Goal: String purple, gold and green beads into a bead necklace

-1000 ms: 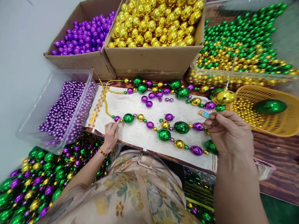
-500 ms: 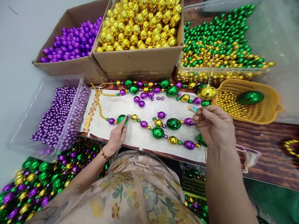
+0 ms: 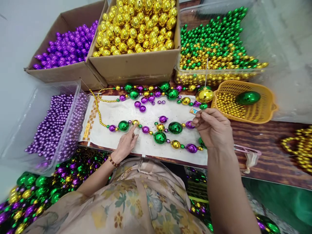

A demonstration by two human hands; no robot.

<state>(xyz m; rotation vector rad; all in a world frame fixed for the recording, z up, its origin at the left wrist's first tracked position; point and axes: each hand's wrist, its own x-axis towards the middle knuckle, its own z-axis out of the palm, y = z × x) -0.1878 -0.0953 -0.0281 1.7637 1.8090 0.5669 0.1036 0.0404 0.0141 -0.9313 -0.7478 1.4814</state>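
My left hand [image 3: 125, 143] reaches over the white cloth [image 3: 117, 112], its index finger stretched out onto a small gold bead [image 3: 135, 122] in a bead strand [image 3: 160, 137] of green, purple and gold. Upright in the pinched fingers of my right hand [image 3: 214, 126] is a thin needle [image 3: 207, 70]. A large gold bead [image 3: 204, 95] and a smaller green bead [image 3: 203, 106] are threaded on it, just above my fingertips. Part of the strand runs behind my right hand, hidden there. Loose purple beads [image 3: 142, 109] lie on the cloth.
Along the back stand a box of purple beads [image 3: 58, 72], a box of gold beads [image 3: 136, 66] and a clear bin [image 3: 219, 72] of green and gold beads. A clear tub [image 3: 69, 130] is at left, a yellow basket [image 3: 263, 113] at right. Gold bead strands [image 3: 301, 146] lie far right.
My left index finger has moved right along the strand, from the green bead to the gold bead. My right hand still holds the needle with its beads. The view has shifted slightly.
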